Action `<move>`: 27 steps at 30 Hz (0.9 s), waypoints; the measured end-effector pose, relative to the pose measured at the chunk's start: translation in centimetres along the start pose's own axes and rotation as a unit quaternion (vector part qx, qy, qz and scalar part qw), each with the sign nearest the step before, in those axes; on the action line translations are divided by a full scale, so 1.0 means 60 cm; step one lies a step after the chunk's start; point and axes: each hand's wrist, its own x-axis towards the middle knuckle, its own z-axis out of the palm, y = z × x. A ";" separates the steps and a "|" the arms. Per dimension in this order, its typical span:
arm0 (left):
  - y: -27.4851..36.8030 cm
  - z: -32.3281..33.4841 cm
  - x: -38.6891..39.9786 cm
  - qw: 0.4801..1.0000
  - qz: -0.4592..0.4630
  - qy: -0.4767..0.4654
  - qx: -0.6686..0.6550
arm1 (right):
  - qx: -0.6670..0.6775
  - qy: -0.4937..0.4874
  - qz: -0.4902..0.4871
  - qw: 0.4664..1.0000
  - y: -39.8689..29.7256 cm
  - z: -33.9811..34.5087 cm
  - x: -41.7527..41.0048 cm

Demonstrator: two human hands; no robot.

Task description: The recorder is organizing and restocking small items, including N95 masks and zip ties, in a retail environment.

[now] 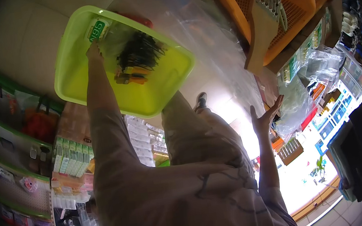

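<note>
A yellow-green plastic basin is in front of me at the upper left. My left hand reaches over it, fingers drawn together at the lower edge of a white and green packet bearing writing; the fingertips are small and partly hidden. Beside the packet, inside the basin, are a clear plastic bag, a bundle of black cables and small orange and dark packets. My right hand is raised off to the right, fingers spread, holding nothing, near clear plastic wrapping.
Orange plastic baskets and a wooden board with small items stand at the upper right. Shelves with green edges run along the left, by stacked green and white boxes. A shoe shows on the floor beyond my legs.
</note>
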 end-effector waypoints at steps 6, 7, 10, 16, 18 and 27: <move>0.029 0.009 0.060 0.996 0.005 -0.077 -0.033 | 0.020 0.001 0.000 1.000 0.002 0.001 0.004; 0.035 0.019 0.070 0.997 -0.021 -0.051 -0.053 | 0.021 0.004 -0.001 1.000 0.002 0.000 0.005; 0.044 0.026 0.090 0.997 -0.043 -0.029 -0.061 | 0.015 0.002 0.002 1.000 0.000 -0.007 0.004; -0.020 -0.031 0.033 0.619 0.379 0.070 0.684 | 0.040 0.026 0.009 0.999 -0.004 -0.019 -0.005; -0.057 -0.057 -0.028 0.644 0.384 0.101 0.654 | 0.047 0.034 0.015 0.998 -0.001 -0.024 -0.010; -0.129 -0.186 -0.461 0.933 0.111 -0.181 -0.291 | 0.049 0.051 0.002 0.997 0.035 -0.037 -0.032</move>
